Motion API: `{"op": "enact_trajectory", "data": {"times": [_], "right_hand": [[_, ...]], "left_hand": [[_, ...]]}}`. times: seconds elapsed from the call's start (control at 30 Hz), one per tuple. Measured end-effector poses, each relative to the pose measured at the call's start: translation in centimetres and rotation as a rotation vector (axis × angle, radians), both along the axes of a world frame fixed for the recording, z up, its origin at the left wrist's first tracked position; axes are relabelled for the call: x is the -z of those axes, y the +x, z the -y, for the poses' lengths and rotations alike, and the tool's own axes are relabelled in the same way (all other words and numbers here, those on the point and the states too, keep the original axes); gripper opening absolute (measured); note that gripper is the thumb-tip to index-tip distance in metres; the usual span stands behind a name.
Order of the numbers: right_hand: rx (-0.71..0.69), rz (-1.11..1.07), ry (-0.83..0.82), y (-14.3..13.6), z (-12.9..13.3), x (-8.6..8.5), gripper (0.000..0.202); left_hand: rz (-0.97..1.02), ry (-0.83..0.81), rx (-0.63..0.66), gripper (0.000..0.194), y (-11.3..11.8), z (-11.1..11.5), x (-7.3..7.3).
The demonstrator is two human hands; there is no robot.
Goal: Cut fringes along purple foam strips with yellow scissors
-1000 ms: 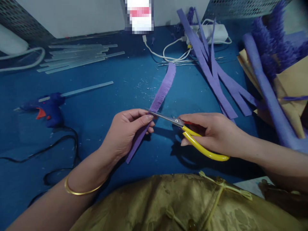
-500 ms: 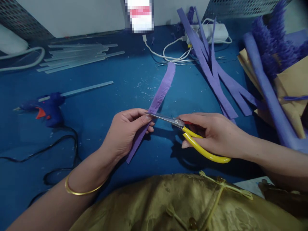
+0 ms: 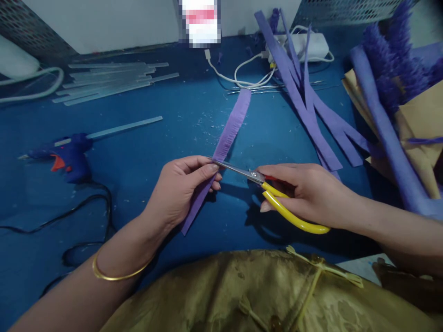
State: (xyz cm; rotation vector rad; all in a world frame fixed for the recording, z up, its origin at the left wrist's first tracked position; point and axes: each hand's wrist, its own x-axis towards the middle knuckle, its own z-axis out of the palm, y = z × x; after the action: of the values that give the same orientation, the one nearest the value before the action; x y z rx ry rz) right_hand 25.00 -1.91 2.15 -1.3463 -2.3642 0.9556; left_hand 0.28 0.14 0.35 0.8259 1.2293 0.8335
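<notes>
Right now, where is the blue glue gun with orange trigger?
In the head view, the glue gun lies on the left side, below the translucent plastic sticks.

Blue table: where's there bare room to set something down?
Two patches: between glue gun and left hand; between held strip and loose strips. Crowded: far right, with purple fluff and brown paper; back, with glue sticks and white cable.
</notes>
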Motion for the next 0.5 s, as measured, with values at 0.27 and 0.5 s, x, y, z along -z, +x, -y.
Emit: {"op": "enact_trajectory", "data": {"times": [0.27, 0.5], "right_hand": [[-0.030, -0.006, -0.012, 0.05, -0.13, -0.09, 0.044], [-0.006, -0.018, -0.065, -0.08, -0.08, -0.39, 0.041]], "left_hand": [[-0.002, 0.015, 0.028, 0.004, -0.04, 0.11, 0.20], [0.018, 0.002, 0.035, 0.008, -0.05, 0.06, 0.00]]}}
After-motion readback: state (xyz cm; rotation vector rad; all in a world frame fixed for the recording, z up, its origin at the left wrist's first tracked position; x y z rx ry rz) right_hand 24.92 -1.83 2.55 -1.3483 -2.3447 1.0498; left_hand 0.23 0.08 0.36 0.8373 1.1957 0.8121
